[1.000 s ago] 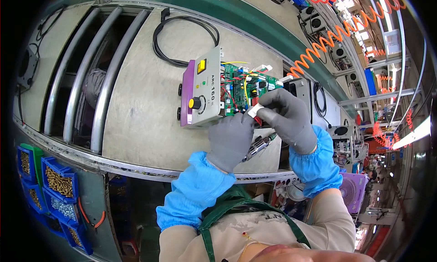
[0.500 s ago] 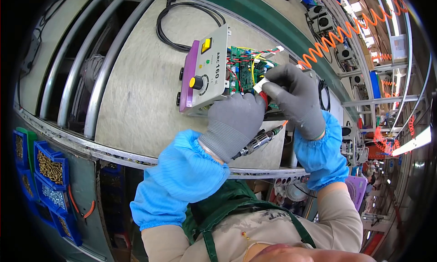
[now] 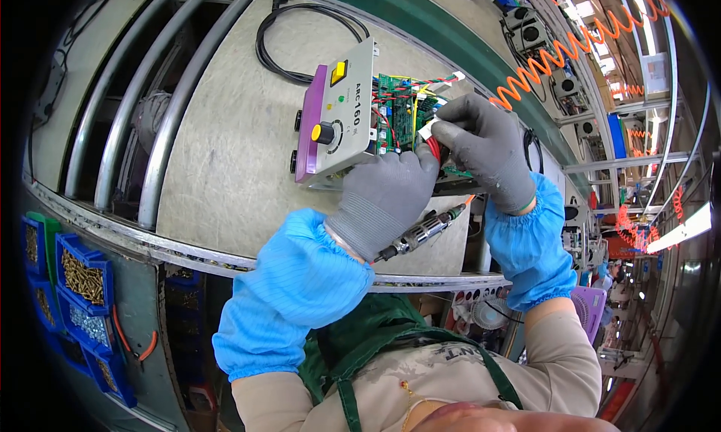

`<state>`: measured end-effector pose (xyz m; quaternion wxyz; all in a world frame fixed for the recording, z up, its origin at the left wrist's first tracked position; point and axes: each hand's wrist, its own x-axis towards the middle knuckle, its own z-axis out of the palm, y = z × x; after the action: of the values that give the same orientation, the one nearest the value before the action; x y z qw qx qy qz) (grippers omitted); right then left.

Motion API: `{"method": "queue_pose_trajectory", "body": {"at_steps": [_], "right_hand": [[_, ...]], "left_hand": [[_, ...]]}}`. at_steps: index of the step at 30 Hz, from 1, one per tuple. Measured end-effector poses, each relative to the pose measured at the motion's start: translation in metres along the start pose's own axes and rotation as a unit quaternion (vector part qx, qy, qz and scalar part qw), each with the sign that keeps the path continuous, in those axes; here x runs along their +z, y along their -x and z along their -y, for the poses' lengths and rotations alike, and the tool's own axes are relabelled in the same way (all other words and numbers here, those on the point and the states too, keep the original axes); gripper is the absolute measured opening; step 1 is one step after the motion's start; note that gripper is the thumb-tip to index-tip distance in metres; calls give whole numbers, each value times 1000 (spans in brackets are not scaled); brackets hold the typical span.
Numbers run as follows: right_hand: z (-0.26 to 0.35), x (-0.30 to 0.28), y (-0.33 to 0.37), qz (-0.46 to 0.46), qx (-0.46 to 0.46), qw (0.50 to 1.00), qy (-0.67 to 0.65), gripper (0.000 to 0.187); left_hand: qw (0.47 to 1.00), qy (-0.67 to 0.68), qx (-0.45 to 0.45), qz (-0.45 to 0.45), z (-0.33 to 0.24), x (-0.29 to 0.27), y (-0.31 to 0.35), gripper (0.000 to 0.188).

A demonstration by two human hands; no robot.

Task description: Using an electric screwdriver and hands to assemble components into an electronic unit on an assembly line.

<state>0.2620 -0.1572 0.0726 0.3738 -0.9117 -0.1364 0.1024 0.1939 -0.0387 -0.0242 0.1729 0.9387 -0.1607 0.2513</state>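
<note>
A machine with a grey front panel (image 3: 347,116), purple trim, a yellow switch and a yellow-topped knob stands on the bench, its green circuit board (image 3: 396,110) exposed behind the panel. Over the board, my right hand (image 3: 487,148), in a grey glove, pinches a white plug connector (image 3: 427,128) between thumb and fingers. Red wires (image 3: 434,148) run down from that connector. My left hand (image 3: 387,197), gloved too, is closed at these wires, its fingertips against them and partly hidden. Below the hands lies a pneumatic screwdriver (image 3: 422,232).
A coiled black cable (image 3: 263,45) lies behind the machine. Metal rollers (image 3: 184,109) are at left, with blue bins of screws (image 3: 82,278) below. An orange coiled air hose (image 3: 556,64) hangs at upper right. Another white plug (image 3: 458,76) sticks out beyond the board.
My right hand has shifted slightly left and up with the white connector, and more of the red wires shows. My left hand has moved slightly. The machine has barely moved.
</note>
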Motion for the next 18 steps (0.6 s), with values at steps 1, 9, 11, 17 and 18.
{"method": "queue_pose_trajectory", "body": {"at_steps": [1, 9, 11, 17, 18], "right_hand": [[2, 0, 0, 5, 34, 999, -22, 17], [5, -1, -2, 10, 56, 997, -44, 16], [5, -2, -3, 13, 61, 997, -43, 16], [-1, -1, -4, 23, 77, 995, -61, 18], [-2, -1, -4, 24, 77, 995, -58, 19]], "left_hand": [[1000, -4, -5, -1, 0, 1, 1, 20], [999, 20, 16, 33, 7, -3, 1, 18], [1000, -6, 20, 13, 7, -4, 2, 17], [996, -34, 58, -54, 12, 9, 5, 24], [996, -35, 59, -54, 11, 9, 5, 24]]}}
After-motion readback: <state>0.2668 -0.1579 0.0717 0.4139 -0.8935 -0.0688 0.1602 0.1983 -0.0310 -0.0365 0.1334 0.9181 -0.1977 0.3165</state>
